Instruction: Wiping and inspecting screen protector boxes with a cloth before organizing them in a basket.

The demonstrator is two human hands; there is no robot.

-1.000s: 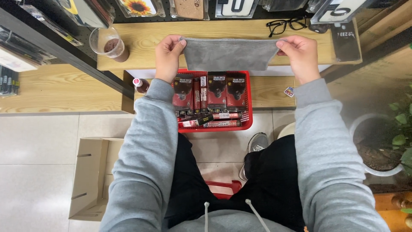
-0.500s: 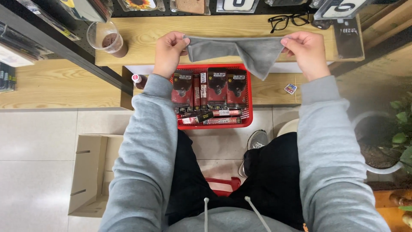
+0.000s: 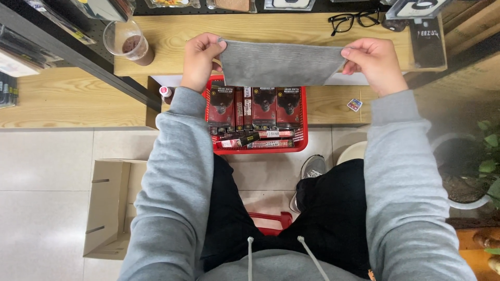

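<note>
A grey cloth (image 3: 278,63) is held taut above the desk's (image 3: 172,36) front edge, its upper corners pinched by the left hand (image 3: 200,57) and right hand (image 3: 372,61), mid-fold.

**Open shelf centre, crowded edges**

The wooden shelf (image 3: 172,39) lies bare across its middle, beneath the stretched grey cloth (image 3: 278,63). At far left a plastic cup (image 3: 127,42) stands in the way; at far right, black glasses (image 3: 354,20) and a dark box (image 3: 427,35). Nearer, the red basket (image 3: 302,117) is packed full. A cardboard box (image 3: 109,208) blocks the left floor.
</note>
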